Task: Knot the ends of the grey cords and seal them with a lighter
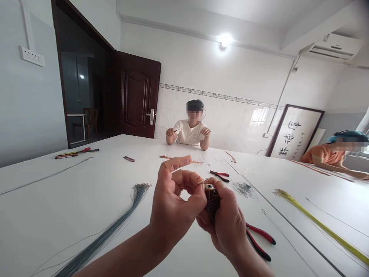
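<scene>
My right hand (230, 215) is wrapped round a small dark block-shaped device (212, 204), which looks like a lighter. Its top carries a pale metal plate with a round dark opening. Close against that top, my left hand (178, 196) pinches thumb and fingertips together on a thin thread (204, 182); its end is too small to make out. The left index finger sticks out above the pinch. Red-and-black pliers (261, 234) lie beside my right wrist, partly hidden by it.
Bundles of grey-blue strands (121, 219) and yellow strands (314, 217) lie left and right on the white table (95, 184). Smaller pliers (219, 176), a grey tangle (244, 188) and snips (129, 158) lie farther off. One person (188, 132) sits opposite, another (325, 157) at right.
</scene>
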